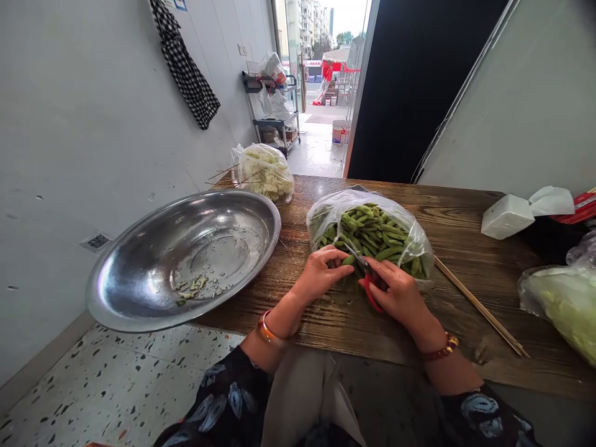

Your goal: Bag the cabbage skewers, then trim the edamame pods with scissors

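Note:
My right hand [395,292] is closed on a pair of scissors with red handles [373,295]; the metal blades point up and to the left. Between the fingers of my left hand [323,273] is a green edamame pod [348,261], close beside the blades. Just behind both hands lies a clear plastic bag [321,211], its mouth wide, full of green pods [372,230]. To the left, a large steel basin [149,254] tilts on the table edge, with a small heap of green trimmings [192,288] and water drops inside.
A bag of pale cauliflower [265,171] with thin skewers stands at the wooden table's [465,217] back left. Bamboo skewers [479,304] lie to the right of the pods. Farther right are a white tissue pack [507,217] and a bagged pale-green vegetable [565,298].

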Motion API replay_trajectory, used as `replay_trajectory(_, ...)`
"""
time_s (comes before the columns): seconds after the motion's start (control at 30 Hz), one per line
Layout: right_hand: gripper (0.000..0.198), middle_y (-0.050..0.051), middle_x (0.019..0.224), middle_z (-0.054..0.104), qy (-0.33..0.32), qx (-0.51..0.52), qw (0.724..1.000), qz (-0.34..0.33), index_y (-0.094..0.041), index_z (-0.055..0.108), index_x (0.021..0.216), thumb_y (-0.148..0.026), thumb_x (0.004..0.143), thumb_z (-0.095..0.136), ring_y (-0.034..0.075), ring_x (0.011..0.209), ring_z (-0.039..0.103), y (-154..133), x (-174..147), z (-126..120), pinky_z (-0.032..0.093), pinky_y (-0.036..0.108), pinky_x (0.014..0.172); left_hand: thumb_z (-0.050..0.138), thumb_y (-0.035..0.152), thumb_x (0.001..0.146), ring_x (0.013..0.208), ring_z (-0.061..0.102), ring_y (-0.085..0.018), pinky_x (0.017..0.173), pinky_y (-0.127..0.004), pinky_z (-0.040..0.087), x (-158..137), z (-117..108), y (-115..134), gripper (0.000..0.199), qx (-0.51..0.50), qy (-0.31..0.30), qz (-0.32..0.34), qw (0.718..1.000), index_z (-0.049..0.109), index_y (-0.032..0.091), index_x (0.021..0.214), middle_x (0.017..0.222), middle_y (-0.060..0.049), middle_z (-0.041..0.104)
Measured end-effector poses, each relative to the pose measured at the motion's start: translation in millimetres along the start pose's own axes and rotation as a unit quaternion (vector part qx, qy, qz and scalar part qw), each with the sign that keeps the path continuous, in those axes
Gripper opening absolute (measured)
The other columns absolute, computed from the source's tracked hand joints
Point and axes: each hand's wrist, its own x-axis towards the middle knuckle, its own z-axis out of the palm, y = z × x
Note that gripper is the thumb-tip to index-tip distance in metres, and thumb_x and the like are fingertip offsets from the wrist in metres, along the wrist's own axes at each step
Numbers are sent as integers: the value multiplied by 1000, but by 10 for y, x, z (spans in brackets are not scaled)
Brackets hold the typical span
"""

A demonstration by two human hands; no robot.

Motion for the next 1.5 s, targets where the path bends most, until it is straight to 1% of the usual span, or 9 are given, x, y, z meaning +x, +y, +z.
replay_trajectory(0.17,42,5,88,61,-17,1,1000,5,-18,54,130,-25,88,60,17,73,60,3,2,-8,53,32,69,76,28,68,63,41,-9,60,-23,32,1,-9,22,17,3,14,-18,1000,68,14,72,62,4,45)
replay_trajectory(0.27,43,5,90,62,-10,4,1000,13,-20,54,130,-25,89,60,18,75,60,-22,20,-19,53,32,71,76,33,70,55,37,-6,52,-21,28,3,-15,22,23,-101,28,-68,992,63,14,72,59,5,43)
replay_trajectory(0.4,45,3,85,57,13,11,1000,25,-22,52,132,-28,88,60,17,73,57,-49,45,-29,52,32,69,75,37,70,44,37,-3,41,-18,15,15,-51,-6,30,-295,55,-149,942,58,15,82,63,4,53)
replay_trajectory(0.5,48,4,91,57,7,5,1000,23,-24,51,133,-31,87,63,18,76,58,-54,47,-24,53,33,72,79,36,66,42,38,-2,38,-17,13,21,-76,-9,35,-360,53,-174,915,57,15,83,70,1,61)
replay_trajectory(0.93,50,4,90,56,-5,12,1000,3,-23,49,133,-35,87,63,18,77,56,-45,43,2,53,33,71,79,37,68,43,38,-1,41,-17,17,-7,-18,33,34,-344,-36,-181,921,59,12,79,67,0,61)
replay_trajectory(1.23,46,6,90,59,-7,-13,1000,1,-23,50,135,-32,90,56,18,72,59,-33,11,-9,53,32,69,78,40,67,42,38,-1,38,-15,15,2,-2,27,37,-368,-33,-210,905,52,14,76,61,4,54)
replay_trajectory(1.37,43,5,89,60,-2,-22,1000,11,-23,51,134,-30,91,54,18,73,59,-27,27,-29,53,32,71,74,33,70,48,50,-4,41,-14,30,20,-34,-3,30,-405,25,-210,890,51,15,76,66,2,59)
replay_trajectory(1.43,43,4,85,60,23,-37,999,22,-23,52,132,-32,91,55,18,72,58,-17,35,-43,52,32,69,72,26,68,65,63,-11,55,-20,47,28,-70,-10,26,-429,60,-202,878,50,15,77,78,-1,65)
replay_trajectory(1.5,42,4,84,60,59,-57,996,33,-22,54,130,-34,90,56,19,73,58,-10,40,-61,52,32,68,69,19,65,78,67,-16,69,-28,53,34,-101,-10,24,-440,72,-193,874,49,16,78,85,-2,66)
